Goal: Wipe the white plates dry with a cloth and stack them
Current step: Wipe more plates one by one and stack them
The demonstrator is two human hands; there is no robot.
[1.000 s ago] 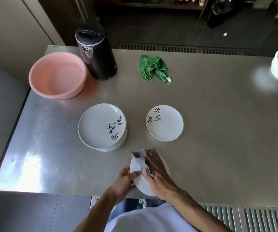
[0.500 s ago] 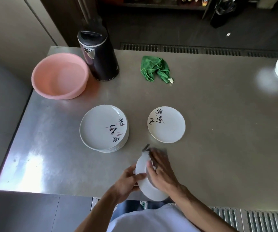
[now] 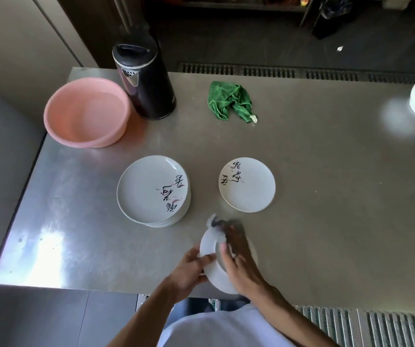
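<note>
- Left grip (image 3: pixel 188 269): fingers and thumb are curled round the left rim of the held plate (image 3: pixel 210 249). The plate is tilted, raised over the near edge of the surface (image 3: pixel 326 209).
- Right grip (image 3: pixel 242 267): laid across the face of the held plate, to the right of the left grip. The thumb and fingers pinch the cloth (image 3: pixel 215 224) against the plate. The fingertips are motion-blurred, so the exact finger spread cannot be read.
- The cloth is pale and blurred. It protrudes beyond the right grip's fingertips at the far rim of the held plate.
- Plate stack (image 3: pixel 151 189): flat on the surface, just beyond the left grip and slightly to its left, apart from the held plate. The top plate carries black lettering.
- Single plate (image 3: pixel 249 189): flat on the surface, just beyond the right grip, well apart from the plate stack.
- Green cloth (image 3: pixel 230 101): bunched on the surface, far beyond both grips.
- Pink basin (image 3: pixel 87 112) and black jug (image 3: pixel 143 81): far beyond the left grip, touching or nearly touching each other.
</note>
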